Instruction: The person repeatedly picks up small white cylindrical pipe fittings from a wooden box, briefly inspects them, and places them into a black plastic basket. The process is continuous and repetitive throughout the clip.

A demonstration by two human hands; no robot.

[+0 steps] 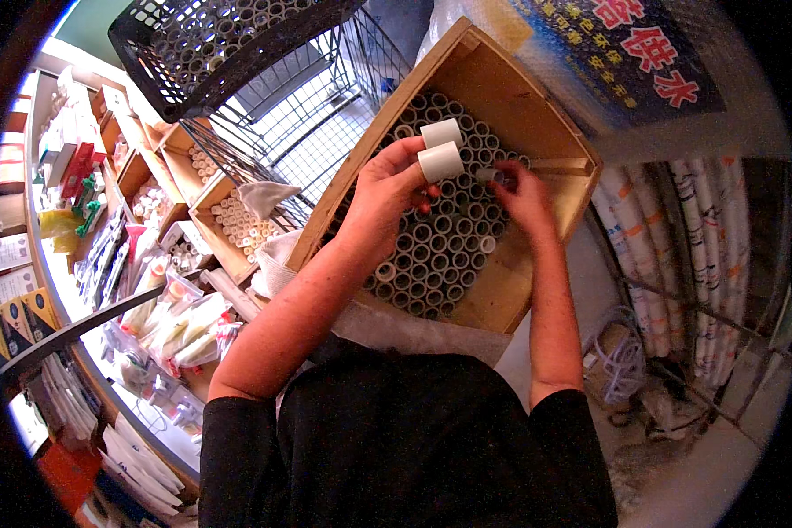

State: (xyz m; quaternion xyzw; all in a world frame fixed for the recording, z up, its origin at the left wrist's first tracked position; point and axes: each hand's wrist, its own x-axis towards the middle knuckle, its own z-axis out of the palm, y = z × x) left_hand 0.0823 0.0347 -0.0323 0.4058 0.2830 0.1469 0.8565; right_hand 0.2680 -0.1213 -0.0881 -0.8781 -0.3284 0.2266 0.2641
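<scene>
Two white plastic pipe couplings (440,162) are held side by side between the thumb and fingers of my left hand (384,198), above a wooden box (531,99). Inside the box stand many short pipe couplings (429,264), upright in tight rows with their round openings facing up. My right hand (527,198) is at the right part of the box, its fingertips pinching a greyish coupling (488,175) just over the rows. Part of the layer lies hidden under my left hand and forearm.
A black plastic crate (171,99) full of similar couplings rests on a wire cart (297,132) beyond the box. Left are wooden bins (237,261) of small white fittings and shelves with bagged goods (185,317). Long wrapped pipes (640,264) stand at the right.
</scene>
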